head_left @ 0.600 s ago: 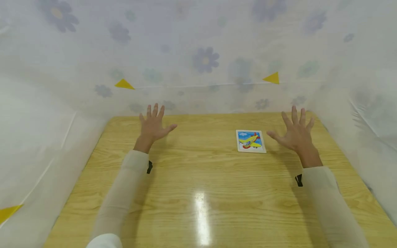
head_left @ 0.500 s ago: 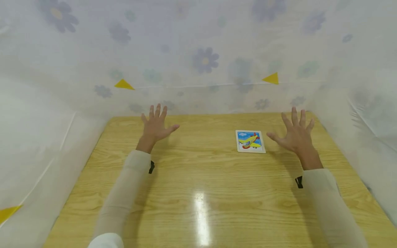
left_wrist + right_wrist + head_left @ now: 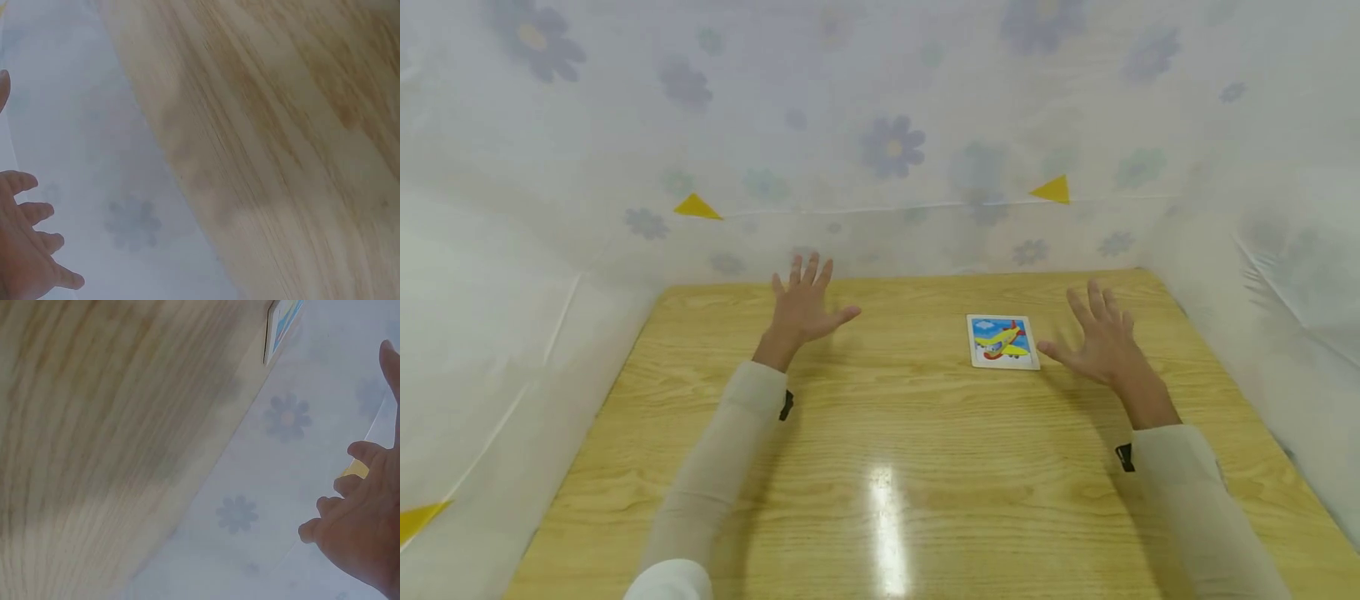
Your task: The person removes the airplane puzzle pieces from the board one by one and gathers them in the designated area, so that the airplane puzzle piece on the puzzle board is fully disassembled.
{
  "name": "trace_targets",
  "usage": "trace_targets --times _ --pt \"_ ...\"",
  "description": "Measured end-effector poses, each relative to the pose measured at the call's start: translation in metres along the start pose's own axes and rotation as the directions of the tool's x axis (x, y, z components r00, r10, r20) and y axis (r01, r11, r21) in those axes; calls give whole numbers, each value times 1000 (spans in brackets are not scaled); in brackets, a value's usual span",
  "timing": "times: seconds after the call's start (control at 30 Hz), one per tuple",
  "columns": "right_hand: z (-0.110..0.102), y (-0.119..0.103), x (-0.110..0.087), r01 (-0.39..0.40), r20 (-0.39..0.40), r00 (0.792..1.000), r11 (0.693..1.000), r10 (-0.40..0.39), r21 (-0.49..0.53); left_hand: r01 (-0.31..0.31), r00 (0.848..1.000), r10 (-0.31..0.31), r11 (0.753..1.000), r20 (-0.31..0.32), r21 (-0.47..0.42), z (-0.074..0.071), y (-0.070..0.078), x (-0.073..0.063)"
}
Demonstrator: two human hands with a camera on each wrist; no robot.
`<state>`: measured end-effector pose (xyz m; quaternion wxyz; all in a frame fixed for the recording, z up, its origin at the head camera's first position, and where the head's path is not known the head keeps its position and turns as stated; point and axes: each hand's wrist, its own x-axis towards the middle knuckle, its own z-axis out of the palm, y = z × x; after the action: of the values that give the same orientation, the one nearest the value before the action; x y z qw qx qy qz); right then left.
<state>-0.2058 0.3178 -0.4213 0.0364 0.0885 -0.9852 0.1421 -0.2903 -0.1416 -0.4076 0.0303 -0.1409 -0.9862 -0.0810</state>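
Note:
A square airplane picture puzzle (image 3: 1003,342) with a pale border lies flat on the wooden table, right of the middle in the head view. Its corner also shows at the top of the right wrist view. My right hand (image 3: 1101,342) is raised above the table with fingers spread, its thumb tip overlapping the puzzle's right side in the head view. Over the far left part of the table, my left hand (image 3: 803,312) also has its fingers spread and holds nothing. In the left wrist view the left fingers (image 3: 37,214) appear at the left edge.
The wood-grain table (image 3: 865,417) has a bright light reflection near its front. A white flowered curtain (image 3: 850,100) encloses the back and both sides. Yellow triangles (image 3: 698,207) mark it. Black straps show at both sleeve cuffs.
My left hand has moved to the right, toward the middle. My right hand has drawn slightly nearer and to the left, closer to the puzzle. The puzzle lies in the same place.

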Motion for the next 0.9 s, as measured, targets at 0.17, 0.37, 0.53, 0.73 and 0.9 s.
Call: trace_targets --times 0.17,0.37,0.53,0.73,0.9 --pt "6 -2 -5 22 31 999 999 -23 36 -40 999 40 999 27 -6 6 12 2" --pt "16 -7 -5 51 59 997 998 -53 37 -88 995 89 996 41 -13 7 24 6" --pt "20 -11 -6 56 69 996 998 -58 29 -109 993 109 994 53 -8 8 33 9" --pt "23 -12 -5 65 74 995 998 -65 12 -121 991 122 993 64 -7 9 47 14" --pt "27 -11 -3 80 71 994 997 -80 -6 -142 987 142 990 74 1 11 62 19"
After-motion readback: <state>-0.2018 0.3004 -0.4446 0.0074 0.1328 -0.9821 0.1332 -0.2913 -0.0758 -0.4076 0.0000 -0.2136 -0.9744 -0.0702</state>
